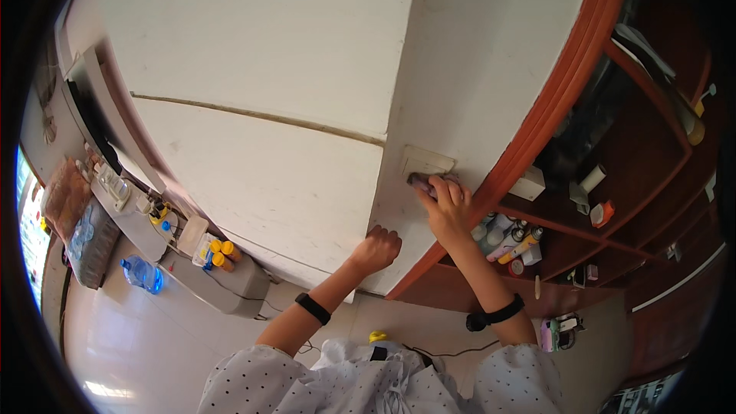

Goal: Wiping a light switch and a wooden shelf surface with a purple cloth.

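My right hand [447, 207] grips a crumpled purplish cloth [424, 183] and presses it against the lower part of a pale wall switch plate [428, 159]. The plate sits on the narrow white wall strip between a wall corner and a reddish-brown wooden frame. My left hand [376, 250] is closed into a loose fist with nothing seen in it, close to the corner, lower and to the left of the right hand. Whether it touches the wall I cannot tell. Both forearms wear black bands.
Dark wooden shelves [581, 230] at the right hold spray cans, bottles and a white box [528, 183]. A low cabinet [230, 293] with yellow-capped containers stands at the left, near a blue water jug [141, 274] on the floor. A cable [460, 352] lies near my body.
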Demonstrator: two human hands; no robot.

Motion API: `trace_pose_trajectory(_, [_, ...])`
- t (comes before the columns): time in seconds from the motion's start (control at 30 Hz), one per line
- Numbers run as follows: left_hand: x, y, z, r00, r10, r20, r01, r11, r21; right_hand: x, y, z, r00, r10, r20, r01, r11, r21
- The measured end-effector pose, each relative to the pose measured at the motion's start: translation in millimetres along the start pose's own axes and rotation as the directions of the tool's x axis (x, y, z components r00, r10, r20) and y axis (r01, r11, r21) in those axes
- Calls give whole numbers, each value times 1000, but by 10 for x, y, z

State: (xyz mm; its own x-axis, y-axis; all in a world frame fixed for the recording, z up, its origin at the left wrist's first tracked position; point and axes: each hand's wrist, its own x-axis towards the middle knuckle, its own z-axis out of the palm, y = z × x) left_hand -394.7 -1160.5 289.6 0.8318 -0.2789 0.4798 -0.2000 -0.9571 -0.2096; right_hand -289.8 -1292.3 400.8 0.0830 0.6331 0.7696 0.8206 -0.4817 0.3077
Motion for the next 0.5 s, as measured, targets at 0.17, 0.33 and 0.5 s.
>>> trace_pose_trajectory(0.17, [12,10,-14,1000,16,-11,-16,1000,-19,129,-14,-133,1000,25,7,-25,1000,6])
trace_pose_trajectory(0.33, [-4,-10,1,999,20,25,-20,1000,4,284,29,-122,1000,-17,-14,17,1000,-21])
trace_pose_trajectory(0.5, [17,0,-3,1000,17,16,-17,1000,-15,-162,186,-44,998,-54,25,54,998,-29])
